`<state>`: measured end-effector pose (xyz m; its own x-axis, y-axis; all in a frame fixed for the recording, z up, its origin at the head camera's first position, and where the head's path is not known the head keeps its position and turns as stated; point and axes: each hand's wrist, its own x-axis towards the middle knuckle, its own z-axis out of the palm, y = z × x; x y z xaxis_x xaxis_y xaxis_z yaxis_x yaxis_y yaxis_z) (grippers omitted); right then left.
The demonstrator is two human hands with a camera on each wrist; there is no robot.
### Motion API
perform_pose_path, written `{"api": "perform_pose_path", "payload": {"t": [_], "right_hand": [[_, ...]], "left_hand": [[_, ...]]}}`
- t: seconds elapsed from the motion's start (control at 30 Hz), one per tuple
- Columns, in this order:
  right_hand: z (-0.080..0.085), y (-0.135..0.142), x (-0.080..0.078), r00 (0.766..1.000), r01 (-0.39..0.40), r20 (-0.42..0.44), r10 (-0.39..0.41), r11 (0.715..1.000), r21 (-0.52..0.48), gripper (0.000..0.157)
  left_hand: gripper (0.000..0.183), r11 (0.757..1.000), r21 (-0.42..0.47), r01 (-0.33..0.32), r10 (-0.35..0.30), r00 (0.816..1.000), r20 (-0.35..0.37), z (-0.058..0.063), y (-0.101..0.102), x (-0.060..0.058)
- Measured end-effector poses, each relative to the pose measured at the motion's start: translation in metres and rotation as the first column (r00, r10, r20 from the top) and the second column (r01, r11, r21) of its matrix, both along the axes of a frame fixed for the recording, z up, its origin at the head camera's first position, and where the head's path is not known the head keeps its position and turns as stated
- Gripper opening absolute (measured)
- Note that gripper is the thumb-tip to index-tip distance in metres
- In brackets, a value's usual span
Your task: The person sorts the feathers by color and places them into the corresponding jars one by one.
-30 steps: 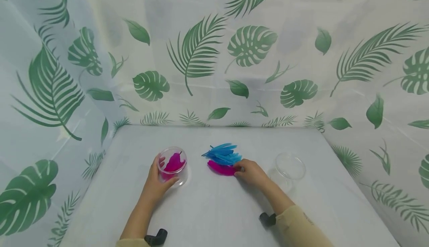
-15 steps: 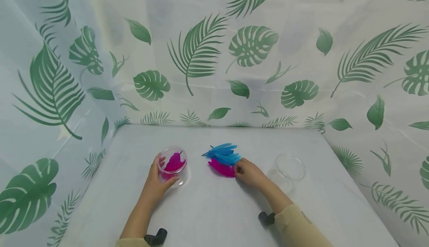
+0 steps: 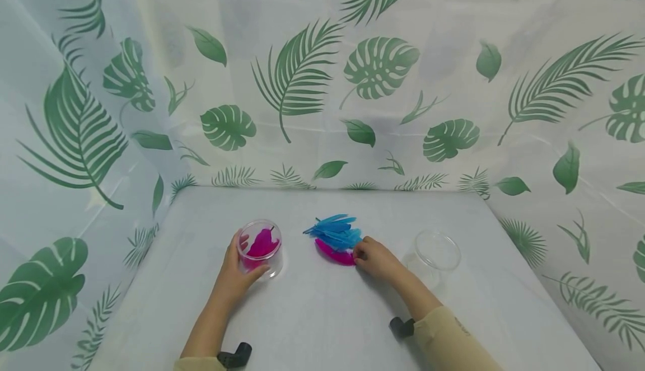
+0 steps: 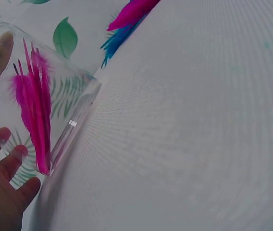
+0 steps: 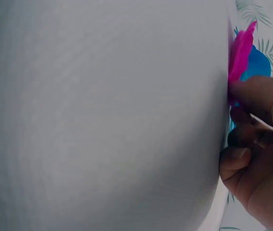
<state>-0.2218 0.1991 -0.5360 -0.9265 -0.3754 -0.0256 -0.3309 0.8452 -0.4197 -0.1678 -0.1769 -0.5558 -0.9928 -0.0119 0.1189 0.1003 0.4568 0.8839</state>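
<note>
My left hand (image 3: 241, 275) grips a clear round jar (image 3: 275, 266) at the left of the table, thumb in front and fingers round the far side. Magenta feathers (image 4: 35, 110) stand inside it, quills up in the left wrist view. To the right, a small pile of blue feathers (image 3: 333, 231) lies on the white table, with a magenta feather (image 3: 332, 253) along its near edge. My right hand (image 3: 379, 260) pinches the right end of that magenta feather between thumb and fingertips, low over the surface. Its other fingers curl inward in the right wrist view.
A second clear jar (image 3: 437, 270) stands behind my right forearm, at the right of the table. The white table (image 3: 322, 315) ends at the back against a leaf-printed curtain (image 3: 312, 153), which also hangs along both sides.
My right hand has shifted very slightly to the right, and the magenta feather has slid with it along the blue pile. The left hand and jar have stayed put.
</note>
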Motion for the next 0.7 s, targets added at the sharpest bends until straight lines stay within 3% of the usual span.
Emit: {"api": "perform_pose_path", "payload": {"t": [0.17, 0.37, 0.7], "right_hand": [[0.003, 0.003, 0.0, 0.998, -0.06, 0.001, 0.06, 0.998, -0.026, 0.009], [0.012, 0.004, 0.001, 0.996, -0.066, 0.051, 0.072, 0.993, -0.101, 0.008], [0.013, 0.007, 0.0, 0.999, 0.028, 0.03, -0.022, 0.976, -0.217, 0.007]], "left_hand": [[0.109, 1.0, -0.005, 0.002, -0.002, 1.0, -0.008, 0.001, 0.0, 0.0], [0.108, 1.0, -0.001, 0.001, -0.001, 1.0, 0.003, 0.003, 0.001, 0.001], [0.109, 1.0, 0.002, -0.004, 0.004, 1.0, 0.019, 0.001, 0.001, 0.0]]}}
